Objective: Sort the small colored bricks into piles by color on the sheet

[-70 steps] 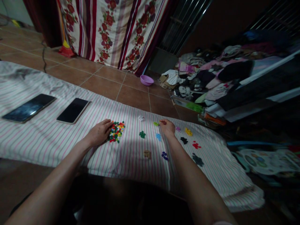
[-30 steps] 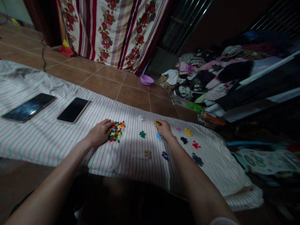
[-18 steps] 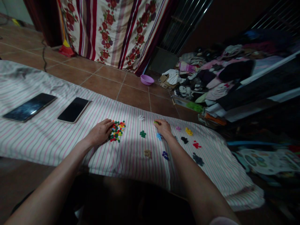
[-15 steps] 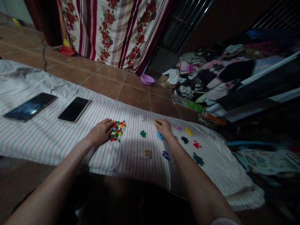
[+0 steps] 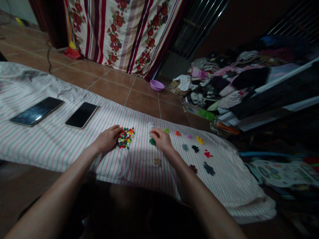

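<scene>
Small coloured pieces, like tiny blocks, lie in a mixed pile (image 5: 126,138) on the striped cloth (image 5: 107,166). My left hand (image 5: 108,138) rests at the pile's left edge, fingers stretched out and touching it. To the right, my right hand (image 5: 161,139) hovers between a white cluster (image 5: 151,125) and a dark green cluster (image 5: 152,142). Its fingertips are pinched together; whatever is between them is too small to make out. Beyond that hand sit lime green (image 5: 166,130), orange (image 5: 177,133), pink (image 5: 189,136) and yellow (image 5: 200,140) clusters. A tan cluster (image 5: 157,161) lies nearer me.
Grey (image 5: 185,147), black (image 5: 195,148), red (image 5: 207,153), dark slate (image 5: 208,168) and brown (image 5: 193,168) clusters lie farther right. Two phones, a larger one (image 5: 37,111) and a smaller one (image 5: 82,115), lie at left. A purple basin (image 5: 157,85) stands on the tiled floor.
My right hand has moved left from the lime green cluster toward the white and dark green ones, uncovering lime green and orange clusters. My left hand stays beside the mixed pile.
</scene>
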The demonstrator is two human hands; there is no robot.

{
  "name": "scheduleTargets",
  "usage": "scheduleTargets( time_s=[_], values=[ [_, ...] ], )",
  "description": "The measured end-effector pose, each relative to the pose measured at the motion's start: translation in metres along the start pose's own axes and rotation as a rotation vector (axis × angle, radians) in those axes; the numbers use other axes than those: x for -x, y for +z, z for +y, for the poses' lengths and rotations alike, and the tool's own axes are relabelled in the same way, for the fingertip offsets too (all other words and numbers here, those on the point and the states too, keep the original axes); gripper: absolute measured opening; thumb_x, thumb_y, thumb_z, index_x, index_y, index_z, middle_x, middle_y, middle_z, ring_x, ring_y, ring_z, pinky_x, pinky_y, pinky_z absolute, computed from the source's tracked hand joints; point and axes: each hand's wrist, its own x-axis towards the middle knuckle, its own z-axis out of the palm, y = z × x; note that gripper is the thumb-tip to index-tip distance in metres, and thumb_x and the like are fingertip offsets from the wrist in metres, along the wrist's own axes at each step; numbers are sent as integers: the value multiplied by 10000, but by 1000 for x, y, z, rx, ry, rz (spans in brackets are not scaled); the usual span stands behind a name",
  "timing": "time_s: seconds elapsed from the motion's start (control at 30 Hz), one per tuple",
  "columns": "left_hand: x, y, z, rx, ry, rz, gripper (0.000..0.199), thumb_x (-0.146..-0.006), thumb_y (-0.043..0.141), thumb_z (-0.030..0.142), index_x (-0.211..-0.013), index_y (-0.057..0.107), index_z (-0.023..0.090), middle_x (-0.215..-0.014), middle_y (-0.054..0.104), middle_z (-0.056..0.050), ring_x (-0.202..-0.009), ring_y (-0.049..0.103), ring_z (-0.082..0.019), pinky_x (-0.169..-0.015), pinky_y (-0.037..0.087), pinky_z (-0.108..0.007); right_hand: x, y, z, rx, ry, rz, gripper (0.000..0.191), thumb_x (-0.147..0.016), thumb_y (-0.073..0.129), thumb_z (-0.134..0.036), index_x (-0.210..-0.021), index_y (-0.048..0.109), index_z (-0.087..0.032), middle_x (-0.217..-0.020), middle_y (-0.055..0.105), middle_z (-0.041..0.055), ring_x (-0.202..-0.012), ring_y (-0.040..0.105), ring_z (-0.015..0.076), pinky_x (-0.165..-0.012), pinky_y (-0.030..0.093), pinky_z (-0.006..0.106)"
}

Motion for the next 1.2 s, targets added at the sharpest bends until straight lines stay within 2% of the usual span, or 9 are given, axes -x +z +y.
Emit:
scheduleTargets(
  time_s=[0.17,0.27,0.33,0.47,0.63,0.77,0.9,1.07,1.2],
  values=[
    [2,-1,-4,46,-1,28,403,-821,424,183,-1190,562,268,-1233,611,-38,-1110,608,-197,-925,487,-319,15,26,-43,-129,-103,-172,170,-817,545,-158,-889,690,-213,-861,654,15,-799,603,143,-753,460,265],
    [4,-3,-6,69,2,23,382,-809,415,164,-1146,567,262,-1156,632,-35,-1049,627,-185,-899,488,-313,18,38,-54,-128,-125,-253,174,-808,554,-120,-881,683,-213,-874,651,12,-818,601,139,-773,455,263],
    [4,-4,-6,62,-13,28,374,-822,393,170,-1142,571,248,-1185,623,-47,-1067,622,-188,-913,485,-317,19,44,-56,-107,-149,-278,170,-805,557,-105,-875,676,-205,-866,638,13,-818,595,140,-776,450,264],
    [4,-5,-5,44,-30,43,381,-857,370,206,-1181,570,238,-1274,590,-63,-1115,607,-198,-928,483,-320,19,51,-57,-73,-156,-255,168,-810,554,-107,-894,662,-205,-852,612,9,-810,574,144,-774,438,266],
    [4,-5,-3,45,-17,27,365,-852,390,209,-1147,601,248,-1152,642,-44,-989,642,-179,-864,497,-303,18,53,-62,-25,-132,-240,100,-818,586,-155,-875,640,-217,-823,592,0,-794,553,152,-757,421,263],
    [2,-3,-4,40,4,18,367,-827,426,215,-1149,601,246,-1131,647,-40,-995,636,-183,-874,492,-303,16,56,-66,5,-126,-224,37,-830,599,-191,-816,601,-226,-792,580,-6,-750,529,148,-715,404,256],
    [-2,-3,-2,53,28,-6,345,-861,381,235,-1127,600,223,-1137,645,-59,-995,640,-180,-871,490,-294,17,57,-67,23,-144,-208,80,-845,581,-196,-768,577,-219,-755,560,-8,-723,522,142,-703,392,254],
    [-4,-3,2,13,3,-3,363,-864,352,194,-1128,600,218,-1133,650,-72,-1030,635,-192,-921,478,-325,20,54,-66,-33,-194,-180,73,-823,563,-198,-753,558,-220,-751,557,-10,-706,515,138,-703,399,255],
    [-4,-2,2,-21,-3,-9,380,-882,339,214,-1165,592,206,-1182,642,-86,-1077,626,-204,-944,475,-335,22,51,-63,-106,-155,-181,108,-785,543,-169,-696,507,-218,-693,534,-25,-644,495,123,-650,390,245]
  ],
)
